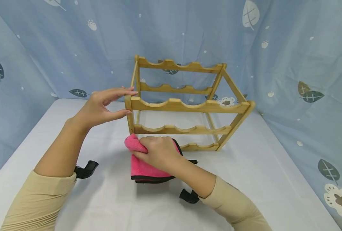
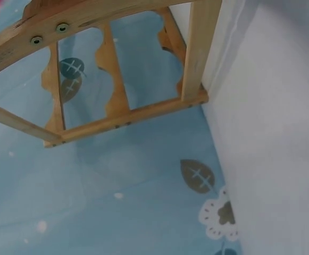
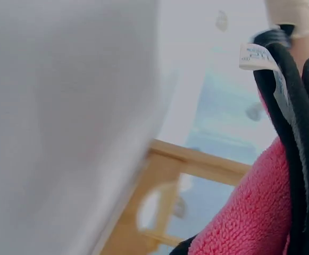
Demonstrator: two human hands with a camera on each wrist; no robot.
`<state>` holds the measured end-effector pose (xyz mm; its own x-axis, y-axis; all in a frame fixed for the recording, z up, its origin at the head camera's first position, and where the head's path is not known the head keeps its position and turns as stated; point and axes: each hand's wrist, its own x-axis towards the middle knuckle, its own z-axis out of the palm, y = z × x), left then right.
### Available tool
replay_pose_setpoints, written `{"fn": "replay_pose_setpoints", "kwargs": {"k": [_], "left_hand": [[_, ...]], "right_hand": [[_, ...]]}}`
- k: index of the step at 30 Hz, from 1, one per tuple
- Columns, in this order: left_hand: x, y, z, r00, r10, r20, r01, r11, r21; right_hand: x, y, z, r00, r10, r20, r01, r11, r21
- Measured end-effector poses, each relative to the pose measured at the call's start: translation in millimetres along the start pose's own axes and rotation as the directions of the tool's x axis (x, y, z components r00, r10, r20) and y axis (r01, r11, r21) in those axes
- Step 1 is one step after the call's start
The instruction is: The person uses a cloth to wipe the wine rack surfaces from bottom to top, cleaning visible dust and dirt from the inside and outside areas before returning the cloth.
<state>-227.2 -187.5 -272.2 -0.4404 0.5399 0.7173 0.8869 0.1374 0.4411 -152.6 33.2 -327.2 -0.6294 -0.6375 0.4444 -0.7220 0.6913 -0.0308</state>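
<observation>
A wooden wine rack (image 1: 188, 106) with scalloped rails stands in the middle of the head view. My left hand (image 1: 100, 104) holds its upper front left corner, fingers over the top and thumb against the post. Lower down, my right hand (image 1: 160, 152) grips a pink towel (image 1: 148, 168) with black edging, a bunched end of it right at the lower part of that post. The rest of the towel hangs folded below the hand. A white label (image 3: 258, 57) shows on the towel's dark edge in the right wrist view. Rack bars and screws (image 2: 62, 27) fill the top of the left wrist view.
The rack stands on a white tabletop (image 1: 275, 179). Behind and at both sides hangs a blue curtain (image 1: 188, 32) printed with leaves and flowers. Black wrist-worn pieces (image 1: 86, 169) stick out beside both forearms.
</observation>
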Motion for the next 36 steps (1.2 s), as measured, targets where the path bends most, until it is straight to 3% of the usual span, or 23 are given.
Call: {"fn": "replay_pose_setpoints", "kwargs": {"k": [3, 6, 8, 11, 14, 21, 29, 36], "left_hand": [[0.0, -0.6, -1.2, 1.0, 0.017, 0.013, -0.017, 1.0, -0.013], [0.1, -0.6, -1.3, 0.999, 0.025, 0.021, -0.025, 0.999, -0.029], [0.3, -0.2, -1.4, 1.0, 0.018, 0.025, -0.017, 1.0, -0.027], [-0.2, 0.2, -1.2, 1.0, 0.005, 0.026, -0.004, 1.0, -0.016], [-1.0, -0.4, -1.4, 1.0, 0.006, 0.028, -0.006, 1.0, -0.002], [-1.2, 1.0, -2.3, 1.0, -0.01, 0.029, 0.01, 1.0, -0.027], [-1.8, -0.2, -1.1, 1.0, 0.001, 0.017, -0.001, 1.0, -0.018], [-1.2, 2.8, -0.5, 0.999, -0.024, 0.02, 0.025, 0.999, -0.026]], "right_hand": [[0.5, 1, -12, 0.983, -0.048, -0.18, 0.052, 0.999, 0.014], [2.8, 3, -23, 0.941, -0.076, -0.331, 0.084, 0.996, 0.01], [5.2, 3, -29, 0.912, -0.074, -0.404, 0.082, 0.997, 0.004], [10.6, 5, -37, 0.884, -0.065, -0.462, 0.06, 0.998, -0.025], [18.1, 5, -43, 0.885, -0.054, -0.462, 0.022, 0.997, -0.075], [33.3, 1, -46, 0.916, 0.005, -0.401, -0.081, 0.982, -0.171], [40.7, -5, -39, 0.892, 0.037, -0.45, -0.18, 0.943, -0.279], [37.7, -3, -37, 0.892, 0.098, -0.442, -0.233, 0.936, -0.262]]}}
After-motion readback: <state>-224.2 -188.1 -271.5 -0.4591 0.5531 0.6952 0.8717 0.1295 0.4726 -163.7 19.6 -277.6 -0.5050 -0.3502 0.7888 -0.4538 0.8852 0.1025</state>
